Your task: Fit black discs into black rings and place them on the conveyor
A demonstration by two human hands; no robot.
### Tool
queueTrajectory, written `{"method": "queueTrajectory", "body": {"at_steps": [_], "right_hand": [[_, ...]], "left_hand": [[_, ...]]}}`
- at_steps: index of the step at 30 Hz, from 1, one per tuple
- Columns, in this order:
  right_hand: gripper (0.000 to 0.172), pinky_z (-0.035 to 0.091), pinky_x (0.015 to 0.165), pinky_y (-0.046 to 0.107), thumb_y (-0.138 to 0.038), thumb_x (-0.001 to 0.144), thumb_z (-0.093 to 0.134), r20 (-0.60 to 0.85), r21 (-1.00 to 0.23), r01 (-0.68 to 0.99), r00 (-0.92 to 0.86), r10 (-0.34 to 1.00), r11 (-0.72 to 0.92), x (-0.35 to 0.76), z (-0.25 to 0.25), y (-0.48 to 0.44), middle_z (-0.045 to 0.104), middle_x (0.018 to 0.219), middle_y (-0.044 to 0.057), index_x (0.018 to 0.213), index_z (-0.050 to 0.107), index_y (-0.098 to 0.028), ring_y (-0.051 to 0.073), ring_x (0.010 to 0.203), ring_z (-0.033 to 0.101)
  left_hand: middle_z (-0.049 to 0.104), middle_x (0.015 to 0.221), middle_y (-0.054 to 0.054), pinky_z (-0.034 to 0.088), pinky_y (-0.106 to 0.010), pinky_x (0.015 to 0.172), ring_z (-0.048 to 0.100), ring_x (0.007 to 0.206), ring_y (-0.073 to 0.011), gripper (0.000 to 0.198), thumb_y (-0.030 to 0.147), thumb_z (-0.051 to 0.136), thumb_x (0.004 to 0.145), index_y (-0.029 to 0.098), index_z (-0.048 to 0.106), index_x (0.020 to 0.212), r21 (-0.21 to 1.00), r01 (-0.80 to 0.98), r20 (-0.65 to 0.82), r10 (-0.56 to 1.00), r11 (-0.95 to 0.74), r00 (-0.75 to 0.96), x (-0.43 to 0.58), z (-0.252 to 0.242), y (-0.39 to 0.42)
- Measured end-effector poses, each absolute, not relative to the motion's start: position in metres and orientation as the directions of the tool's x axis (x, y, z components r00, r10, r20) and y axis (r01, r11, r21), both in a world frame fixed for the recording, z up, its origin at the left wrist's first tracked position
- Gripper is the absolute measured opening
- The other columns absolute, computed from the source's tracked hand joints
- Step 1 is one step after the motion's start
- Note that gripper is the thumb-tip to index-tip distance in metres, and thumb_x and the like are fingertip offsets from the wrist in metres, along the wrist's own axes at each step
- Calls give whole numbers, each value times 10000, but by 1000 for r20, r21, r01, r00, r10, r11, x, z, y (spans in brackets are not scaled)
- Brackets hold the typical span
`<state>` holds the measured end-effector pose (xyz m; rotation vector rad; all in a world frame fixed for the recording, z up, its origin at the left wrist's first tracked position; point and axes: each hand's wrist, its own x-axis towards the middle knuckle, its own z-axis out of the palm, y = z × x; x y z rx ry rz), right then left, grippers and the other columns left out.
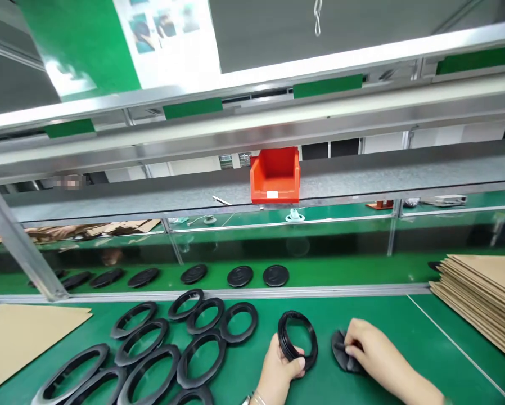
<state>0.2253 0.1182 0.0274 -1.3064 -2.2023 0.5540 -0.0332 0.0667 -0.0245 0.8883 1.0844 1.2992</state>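
Note:
A black ring (315,340) is held tilted up off the green table, with my left hand (281,365) gripping its lower left edge, thumb in front. Just to the right, my right hand (368,349) pinches a dark grey, soft-looking piece (340,351) that resembles a crumpled cloth; its exact kind is unclear. The piece and the held ring are apart. Left of my hands lie several more black rings (256,326), some touching or overlapping one another.
Several black discs (276,275) line the green strip behind the metal rail (320,292). Flat cardboard sheets are stacked at right (484,292), and more cardboard (25,337) lies at left. An orange bin (275,194) sits on the grey shelf (185,199) above. A metal post (20,242) stands at left.

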Motion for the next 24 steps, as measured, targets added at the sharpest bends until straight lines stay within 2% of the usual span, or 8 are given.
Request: {"method": "queueTrajectory", "body": {"at_steps": [1,5,7,11,16,20,22,24], "right_hand": [[77,459,797,317,-142,763,602,160,-593,690,-405,900,416,222,22,120,624,862,37,766,651,-201,206,850,599],[495,452,965,303,-233,771,602,119,-628,684,-387,914,371,203,2,119,597,1127,74,1265,624,-215,215,1042,607],[504,461,965,317,-303,830,562,133,-577,719,-387,913,389,198,-3,118,569,1168,96,1323,605,-206,233,1062,606],[369,480,894,342,-317,906,470,171,-488,753,-413,894,441,193,-4,119,581,1070,88,1183,702,-244,241,989,605],[256,459,887,374,-345,909,515,260,-476,687,-486,834,549,189,2,136,623,983,67,897,759,-267,251,970,567],[200,435,982,394,-336,856,563,319,-604,593,-433,843,533,180,3,160,647,1071,83,754,691,-220,273,1092,559],[225,403,1046,399,-393,862,557,337,-716,494,-375,864,494,175,4,172,653,1126,88,754,646,-216,289,1210,526],[302,435,1008,377,-502,873,539,325,-826,354,-335,884,438,172,4,182,673,1040,78,774,604,-224,285,1177,562]], "left_hand": [[707,876,-29,555,-295,603,679,665,-164,711,440,947,485,202,514,996,951,-293,-123,991,103,-49,-34,-24,68],[709,918,-43,547,-273,603,717,793,-209,787,565,915,475,208,525,1058,944,-296,-160,987,144,-32,-35,-25,73],[717,916,-51,529,-259,587,726,807,-220,800,633,880,483,204,543,1069,943,-290,-171,985,161,-7,-34,-26,75],[722,865,-46,500,-259,545,724,711,-211,771,735,789,539,200,556,1043,947,-263,-185,982,186,29,-37,-28,79],[693,745,-12,474,-269,536,663,596,-169,703,726,812,504,205,521,874,958,-223,-178,984,179,25,-45,-28,81],[676,654,6,466,-271,641,631,616,-147,651,649,869,482,214,498,794,969,-211,-132,991,130,4,-50,-26,85],[683,642,-1,454,-271,668,633,635,-151,636,631,879,482,212,511,788,973,-204,-115,993,111,-8,-52,-25,86],[688,628,-12,439,-274,669,633,629,-156,629,623,883,479,208,521,784,975,-198,-111,994,106,-13,-53,-25,87]]}}
